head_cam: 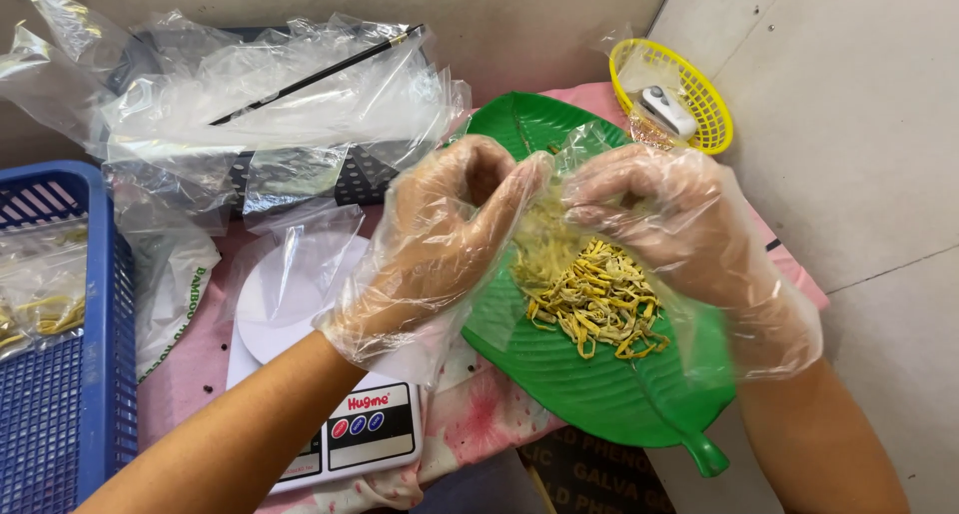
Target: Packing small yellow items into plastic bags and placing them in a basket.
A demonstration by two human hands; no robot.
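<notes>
Gloved left hand [440, 236] and right hand [654, 224] pinch a small clear bag [544, 229] shut over the green leaf tray [599, 384], so yellow strips [596, 299] fall there.

A small clear plastic bag [544, 189], pinched between the left hand [440, 244] and right hand [659, 224], hangs open over the green leaf-shaped tray [599, 394]. Left of the tray, the white kitchen scale [340, 414] has a dark rectangular front panel [372, 426] with round red and blue buttons. Farther left, loose clear bags [270, 94] lie heaped. A filled packet [40, 284] lies in the blue basket [90, 374].
</notes>
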